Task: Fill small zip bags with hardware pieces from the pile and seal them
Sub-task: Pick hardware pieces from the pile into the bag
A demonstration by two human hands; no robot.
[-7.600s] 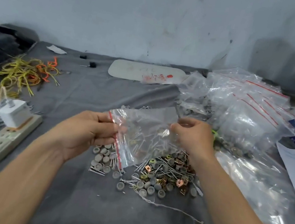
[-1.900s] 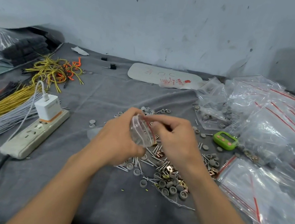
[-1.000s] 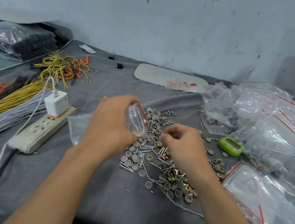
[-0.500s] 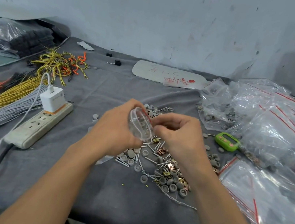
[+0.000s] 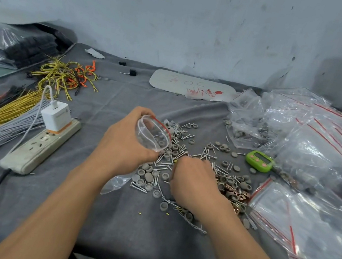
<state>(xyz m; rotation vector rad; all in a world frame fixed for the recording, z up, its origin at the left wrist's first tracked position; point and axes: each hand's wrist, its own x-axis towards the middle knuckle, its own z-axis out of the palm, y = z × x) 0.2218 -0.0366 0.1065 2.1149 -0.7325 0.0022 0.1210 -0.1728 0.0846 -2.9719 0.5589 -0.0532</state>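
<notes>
My left hand (image 5: 123, 144) grips a small clear zip bag (image 5: 153, 134) with a red seal strip, its mouth held wide open toward the right above the pile. The bag's tail hangs out below my wrist. My right hand (image 5: 192, 179) is down on the hardware pile (image 5: 186, 155), knuckles up and fingers curled among the screws; whether it pinches a piece is hidden. The pile holds grey round caps, silver screws and copper-coloured clips spread on the grey cloth (image 5: 130, 222).
A white power strip (image 5: 40, 146) with a charger lies to the left beside bundles of yellow, grey and orange wires (image 5: 3, 114). A green timer (image 5: 260, 161) sits right of the pile. Filled bags (image 5: 307, 137) and empty zip bags (image 5: 310, 228) cover the right side.
My right hand has dropped from the bag's mouth down to the pile. My left hand still holds the open bag in about the same place.
</notes>
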